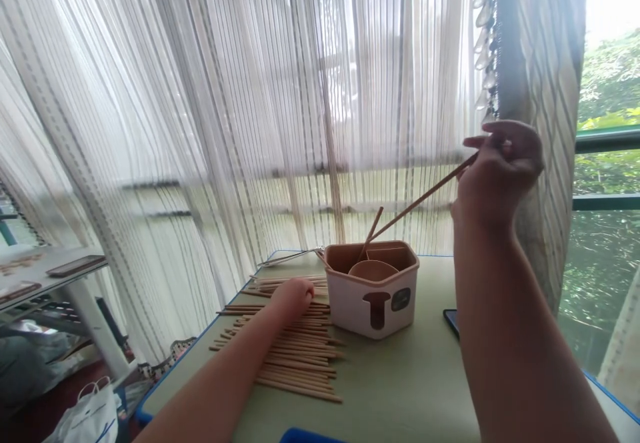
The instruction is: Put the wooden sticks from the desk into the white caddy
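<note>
My right hand (pixel 500 166) is raised high at the right, fingers pinched on the top end of a wooden chopstick (pixel 423 198) whose lower tip slants down into a beige holder box (pixel 373 293). Another chopstick (pixel 371 231) leans inside the box. My left hand (pixel 293 296) rests closed on a spread pile of wooden chopsticks (pixel 295 356) lying left of the box; what its fingers grip is hidden.
The pale green table (pixel 400 389) has a blue edge. A dark phone (pixel 451 321) lies right of the box. Metal tongs (pixel 290 257) lie behind the pile. Striped curtains hang close behind; a shelf and a white bag sit at the lower left.
</note>
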Available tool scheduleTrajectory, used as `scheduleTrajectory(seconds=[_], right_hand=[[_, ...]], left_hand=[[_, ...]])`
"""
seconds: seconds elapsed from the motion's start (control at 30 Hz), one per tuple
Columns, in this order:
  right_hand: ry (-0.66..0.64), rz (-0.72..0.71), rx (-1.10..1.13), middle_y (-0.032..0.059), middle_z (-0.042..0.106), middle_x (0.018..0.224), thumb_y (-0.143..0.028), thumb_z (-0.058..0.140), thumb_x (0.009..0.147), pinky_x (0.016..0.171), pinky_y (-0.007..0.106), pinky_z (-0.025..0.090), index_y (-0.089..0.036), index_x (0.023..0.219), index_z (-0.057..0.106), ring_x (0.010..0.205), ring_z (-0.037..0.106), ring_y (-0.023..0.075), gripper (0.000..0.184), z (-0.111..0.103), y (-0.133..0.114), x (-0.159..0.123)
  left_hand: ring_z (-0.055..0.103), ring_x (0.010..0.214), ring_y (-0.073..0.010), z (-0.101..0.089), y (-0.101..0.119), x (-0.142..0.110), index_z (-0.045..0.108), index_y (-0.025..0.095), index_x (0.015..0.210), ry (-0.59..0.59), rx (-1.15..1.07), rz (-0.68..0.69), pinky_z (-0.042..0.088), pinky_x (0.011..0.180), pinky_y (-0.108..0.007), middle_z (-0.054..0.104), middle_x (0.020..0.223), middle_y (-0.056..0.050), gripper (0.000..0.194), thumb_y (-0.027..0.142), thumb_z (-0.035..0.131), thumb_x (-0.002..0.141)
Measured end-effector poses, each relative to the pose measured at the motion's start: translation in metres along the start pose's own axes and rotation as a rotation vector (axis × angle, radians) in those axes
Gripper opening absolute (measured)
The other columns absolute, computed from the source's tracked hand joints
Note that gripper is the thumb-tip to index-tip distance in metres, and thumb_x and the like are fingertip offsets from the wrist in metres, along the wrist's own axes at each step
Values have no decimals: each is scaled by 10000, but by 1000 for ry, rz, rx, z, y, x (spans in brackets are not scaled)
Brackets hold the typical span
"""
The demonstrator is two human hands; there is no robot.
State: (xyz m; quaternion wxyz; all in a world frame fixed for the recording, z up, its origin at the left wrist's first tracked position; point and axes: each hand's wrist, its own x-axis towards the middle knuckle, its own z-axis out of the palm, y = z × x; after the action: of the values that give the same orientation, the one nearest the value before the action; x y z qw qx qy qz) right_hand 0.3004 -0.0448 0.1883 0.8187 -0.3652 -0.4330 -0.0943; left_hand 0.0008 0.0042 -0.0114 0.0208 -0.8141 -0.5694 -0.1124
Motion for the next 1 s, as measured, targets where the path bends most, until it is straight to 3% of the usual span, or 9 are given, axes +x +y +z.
scheduleTrajectory(seconds=[0.1, 0.27, 0.4, 0.67, 0.8, 1.0], right_hand=[[246, -224, -11, 88, 547, 843, -87, 274, 793, 658, 255, 398, -126, 863, 516, 689, 566, 104, 255, -4, 8, 4], [168, -258, -176, 58, 548, 743, -46, 272, 796, 683, 239, 404, -125, 880, 541, 685, 557, 106, 292, 0, 13, 1], [92, -258, -175, 29, 560, 677, -45, 323, 799, 674, 228, 395, -143, 847, 558, 658, 541, 97, 259, 9, 12, -7], [-147, -248, -154, 3, 615, 758, -109, 353, 836, 661, 243, 404, -184, 894, 569, 712, 570, 103, 235, 29, 17, -21], [-140, -251, -184, 24, 638, 853, -96, 361, 792, 686, 259, 418, -181, 993, 576, 771, 575, 117, 307, 29, 18, -21], [33, -277, -197, 102, 623, 990, 41, 301, 613, 733, 262, 429, -88, 1133, 532, 933, 571, 143, 583, 9, 18, -5]], left_hand=[[585, 837, -175, 0, 0, 0, 659, 181, 777, 0, -11, -6, 407, 798, -271, 675, 857, -62, 252, 200, 409, 752], [584, 838, -178, 1, -1, 0, 658, 178, 774, 14, -13, 11, 404, 796, -271, 672, 851, -62, 260, 196, 399, 751], [584, 808, -182, 2, -3, 1, 657, 182, 775, 10, 7, 23, 409, 759, -276, 672, 839, -58, 268, 196, 391, 746], [579, 797, -176, 1, -1, 1, 653, 180, 764, 9, 2, 19, 402, 750, -267, 671, 834, -56, 262, 199, 392, 752], [580, 808, -179, 1, -1, 1, 652, 177, 766, 5, -1, 11, 400, 764, -273, 673, 838, -61, 256, 200, 397, 752], [578, 807, -181, 2, -2, 1, 650, 180, 769, 4, 10, 17, 401, 761, -276, 672, 841, -59, 256, 203, 395, 752]])
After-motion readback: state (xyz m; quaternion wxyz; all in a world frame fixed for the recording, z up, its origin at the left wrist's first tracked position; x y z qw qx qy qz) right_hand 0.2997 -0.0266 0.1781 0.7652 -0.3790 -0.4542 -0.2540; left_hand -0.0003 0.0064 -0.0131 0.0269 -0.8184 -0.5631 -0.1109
